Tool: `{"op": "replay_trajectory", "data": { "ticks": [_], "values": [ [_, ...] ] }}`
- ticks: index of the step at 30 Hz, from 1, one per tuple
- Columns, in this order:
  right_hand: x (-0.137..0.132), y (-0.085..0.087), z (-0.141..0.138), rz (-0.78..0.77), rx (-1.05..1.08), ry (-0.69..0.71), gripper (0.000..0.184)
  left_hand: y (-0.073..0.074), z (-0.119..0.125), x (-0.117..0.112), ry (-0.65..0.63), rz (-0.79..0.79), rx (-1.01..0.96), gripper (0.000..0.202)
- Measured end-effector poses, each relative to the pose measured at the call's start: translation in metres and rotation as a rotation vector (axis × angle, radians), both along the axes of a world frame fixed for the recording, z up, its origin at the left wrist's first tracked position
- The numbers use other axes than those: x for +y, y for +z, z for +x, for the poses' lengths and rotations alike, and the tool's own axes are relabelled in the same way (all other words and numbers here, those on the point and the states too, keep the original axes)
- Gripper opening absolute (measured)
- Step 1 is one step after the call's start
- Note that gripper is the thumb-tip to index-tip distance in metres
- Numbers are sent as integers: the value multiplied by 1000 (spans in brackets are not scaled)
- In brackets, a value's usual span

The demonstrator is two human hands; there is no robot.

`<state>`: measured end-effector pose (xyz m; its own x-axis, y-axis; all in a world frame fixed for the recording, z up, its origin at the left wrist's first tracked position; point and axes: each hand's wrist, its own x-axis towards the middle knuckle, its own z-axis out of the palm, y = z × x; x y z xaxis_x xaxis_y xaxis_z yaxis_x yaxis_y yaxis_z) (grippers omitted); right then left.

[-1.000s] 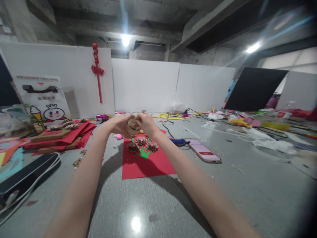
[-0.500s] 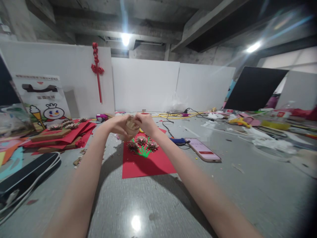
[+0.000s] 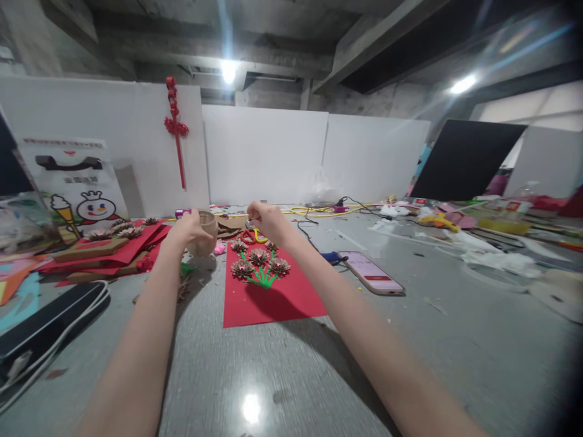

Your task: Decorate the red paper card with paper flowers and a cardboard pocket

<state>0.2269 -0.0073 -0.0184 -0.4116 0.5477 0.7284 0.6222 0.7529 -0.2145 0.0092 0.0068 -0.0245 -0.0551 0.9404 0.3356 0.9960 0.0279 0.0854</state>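
Observation:
My left hand (image 3: 186,229) is closed round a small tan paper cup-like piece (image 3: 204,233), held just above the grey table left of a red card (image 3: 273,297). My right hand (image 3: 268,220) hovers over the far end of that card with its fingers curled, and what they pinch, if anything, is too small to make out. On the card sit several brown paper flowers (image 3: 259,258) with green stems (image 3: 262,278). Red-handled scissors (image 3: 251,234) lie just beyond the card, under my right hand.
A phone (image 3: 370,272) lies right of the card, with a blue tool (image 3: 331,257) beside it. Stacked red paper and cardboard (image 3: 107,249) lie at the left, a dark flat case with a white cable (image 3: 48,321) nearer. Cables and scraps litter the far table.
My hands were pressed together on one tan piece. They have come apart: the left has moved left and down with the piece, the right stays over the card's far end.

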Motion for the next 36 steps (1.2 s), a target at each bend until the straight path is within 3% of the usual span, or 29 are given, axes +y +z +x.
{"op": "replay_trajectory", "data": {
  "ticks": [8,12,14,18,21,24,30,36],
  "values": [
    [3,2,4,-7,-96,-98,11,-18,8,0,165,2,-171,80],
    [1,4,6,-57,-243,-181,15,-13,17,-1,167,131,-36,69],
    [1,4,7,-90,-276,-230,15,-4,25,-3,69,170,-1,64],
    [4,3,10,-109,-253,-265,12,19,48,-10,-391,27,-151,55],
    [5,3,12,-131,-211,-211,12,26,67,-16,-584,-11,-128,34],
    [1,7,13,-178,-207,-115,13,24,77,-17,-624,84,68,14],
    [-10,14,15,-273,-242,-33,18,21,72,-7,-744,39,93,22],
    [-11,14,16,-302,-293,-21,21,25,72,-12,-798,4,171,24]
  ]
}}
